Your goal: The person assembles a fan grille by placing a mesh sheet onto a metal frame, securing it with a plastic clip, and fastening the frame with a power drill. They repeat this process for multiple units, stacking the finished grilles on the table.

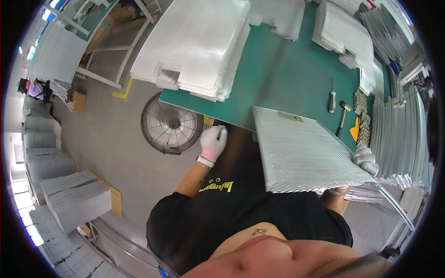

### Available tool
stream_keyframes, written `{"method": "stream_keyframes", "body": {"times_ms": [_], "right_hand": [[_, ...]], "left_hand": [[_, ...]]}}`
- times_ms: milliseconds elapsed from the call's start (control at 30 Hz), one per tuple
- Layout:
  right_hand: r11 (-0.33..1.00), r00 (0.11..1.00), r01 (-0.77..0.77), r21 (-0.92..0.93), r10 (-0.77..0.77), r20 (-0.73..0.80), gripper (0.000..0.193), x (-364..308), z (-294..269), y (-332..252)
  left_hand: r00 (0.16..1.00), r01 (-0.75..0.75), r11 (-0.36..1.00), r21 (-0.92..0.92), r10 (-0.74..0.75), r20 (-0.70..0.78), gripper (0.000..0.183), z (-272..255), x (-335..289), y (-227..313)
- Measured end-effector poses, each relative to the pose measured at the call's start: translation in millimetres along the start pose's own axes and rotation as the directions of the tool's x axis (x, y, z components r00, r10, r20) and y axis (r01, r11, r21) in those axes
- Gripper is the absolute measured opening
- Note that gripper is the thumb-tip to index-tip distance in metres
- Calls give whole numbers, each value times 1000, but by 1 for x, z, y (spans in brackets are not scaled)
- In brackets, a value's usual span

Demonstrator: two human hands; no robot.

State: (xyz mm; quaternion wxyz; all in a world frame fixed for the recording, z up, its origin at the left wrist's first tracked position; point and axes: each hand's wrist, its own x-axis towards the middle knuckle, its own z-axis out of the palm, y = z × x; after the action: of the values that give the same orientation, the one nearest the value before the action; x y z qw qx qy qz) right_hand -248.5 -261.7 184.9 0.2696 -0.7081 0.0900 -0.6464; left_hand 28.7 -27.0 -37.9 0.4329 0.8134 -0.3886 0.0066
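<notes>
A silver mesh filter panel (306, 150) slants over the near edge of the green worktable, with metal edging along its left and far sides. My right hand (365, 160), in a pale glove, is closed on the panel's right edge near the corner. From that corner a thin metal channel strip (395, 207) sticks out toward the lower right; how it joins the panel is unclear. My left hand (214, 141), in a white glove with a pink cuff, is apart from the panel, beside the table's near edge. Its fingers are curled, and whatever they may hold is hidden.
Stacked mesh sheets (199, 41) cover the green table's (273, 69) left side; another stack (345, 30) lies far right. A screwdriver (332, 101), hammer (343, 118), orange scraper (355, 129) and several corner pieces (363, 125) lie at right. A floor fan (172, 123) stands left.
</notes>
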Motion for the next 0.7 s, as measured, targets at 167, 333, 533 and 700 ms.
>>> {"method": "stream_keyframes", "body": {"times_ms": [167,333,533,700], "right_hand": [[999,991,11,-32,-7,134,64,7,-23,18],[998,997,-58,-40,60,52,67,9,-40,29],[983,997,-67,-173,71,14,41,35,11,13],[987,995,-99,-123,100,4,34,39,11,19]], "left_hand": [[907,360,920,152,-384,175,33,35,-35,-174],[400,216,658,722,-734,549,54,49,-51,-282],[290,115,595,795,-786,546,69,70,-69,-322],[338,-31,612,790,-738,585,74,69,-80,-334]]}}
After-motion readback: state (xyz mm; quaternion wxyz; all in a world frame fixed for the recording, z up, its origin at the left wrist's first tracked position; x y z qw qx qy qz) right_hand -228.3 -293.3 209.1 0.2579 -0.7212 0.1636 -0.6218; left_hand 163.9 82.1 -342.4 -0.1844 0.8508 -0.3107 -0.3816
